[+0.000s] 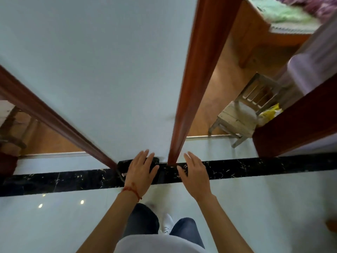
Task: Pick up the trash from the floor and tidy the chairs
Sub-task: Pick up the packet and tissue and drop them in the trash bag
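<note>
Above tiled floor [273,207]: two empty hands.

You stood on a pale glossy floor [54,225] crossed by a black marble strip [255,167] with white veins. The door frame [197,79] was red-brown, the small chair [237,117] whitish, and your wrist cord [132,190] red.

No words, labels, brand names, numbers or signs can be read anywhere in this view; the surfaces that show are plain or too blurred to carry legible print.
</note>
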The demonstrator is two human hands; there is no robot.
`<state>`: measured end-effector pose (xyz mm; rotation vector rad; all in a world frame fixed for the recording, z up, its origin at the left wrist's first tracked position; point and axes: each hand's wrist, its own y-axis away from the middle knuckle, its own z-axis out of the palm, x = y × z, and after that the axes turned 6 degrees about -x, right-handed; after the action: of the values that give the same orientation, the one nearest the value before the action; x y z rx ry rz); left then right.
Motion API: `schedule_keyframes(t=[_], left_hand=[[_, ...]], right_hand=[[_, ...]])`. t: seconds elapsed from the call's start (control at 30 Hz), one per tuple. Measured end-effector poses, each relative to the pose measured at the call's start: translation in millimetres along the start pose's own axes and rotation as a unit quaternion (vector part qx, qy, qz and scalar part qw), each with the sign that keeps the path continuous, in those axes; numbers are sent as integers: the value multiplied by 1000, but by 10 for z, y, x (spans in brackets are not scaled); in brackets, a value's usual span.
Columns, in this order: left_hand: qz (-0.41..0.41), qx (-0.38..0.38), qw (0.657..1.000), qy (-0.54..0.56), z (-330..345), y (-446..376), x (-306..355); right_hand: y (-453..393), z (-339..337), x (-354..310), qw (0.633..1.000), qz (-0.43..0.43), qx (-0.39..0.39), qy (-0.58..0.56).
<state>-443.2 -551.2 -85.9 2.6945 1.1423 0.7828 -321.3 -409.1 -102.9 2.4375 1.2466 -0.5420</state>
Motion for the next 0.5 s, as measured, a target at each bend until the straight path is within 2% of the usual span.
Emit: schedule_keyframes(t=[0.27,0.5], left_hand=[[144,-92,984,-52,-35,-373,326],[291,-154,939,-96,75,-525,588]], right_hand=[[345,-104,220,983,169,67,-24],[841,-49,206,933,329,131,-62]])
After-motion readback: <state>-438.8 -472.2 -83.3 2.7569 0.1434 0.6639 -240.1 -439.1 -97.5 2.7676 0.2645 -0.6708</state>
